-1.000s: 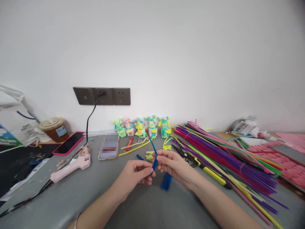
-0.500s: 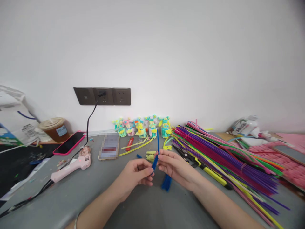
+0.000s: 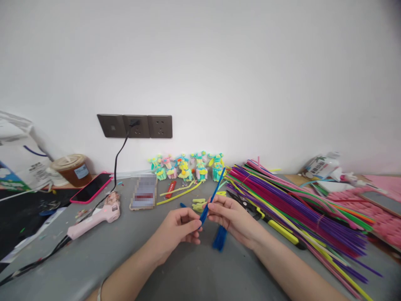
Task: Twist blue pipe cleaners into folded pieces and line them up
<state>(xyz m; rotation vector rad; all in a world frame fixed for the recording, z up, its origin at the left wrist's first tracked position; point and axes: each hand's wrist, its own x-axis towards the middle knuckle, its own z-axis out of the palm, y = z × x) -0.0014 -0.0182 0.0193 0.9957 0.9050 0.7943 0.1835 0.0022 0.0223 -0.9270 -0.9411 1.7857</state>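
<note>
Between my two hands is a blue pipe cleaner (image 3: 216, 189), bent, with one long end pointing up and to the right. My left hand (image 3: 183, 225) pinches its lower part between thumb and fingers. My right hand (image 3: 230, 215) grips it higher up, near the bend, with thumb and forefinger. A bundle of short blue pipe cleaner pieces (image 3: 219, 240) lies on the grey table just below my right hand. Behind my hands are small folded yellow pieces (image 3: 199, 205). Several pastel pipe cleaner figures (image 3: 184, 167) stand in a row by the wall.
To the right lies a large pile of coloured pipe cleaners (image 3: 297, 209), with black-jawed pliers (image 3: 246, 202) and a yellow-handled cutter (image 3: 282, 231) beside it. A pink glue gun (image 3: 94, 221) with its cord, a phone (image 3: 90, 188) and a drink cup (image 3: 71, 171) are on the left.
The long upper end of the blue pipe cleaner has tilted from nearly upright over to the right. Both hands stay almost in place.
</note>
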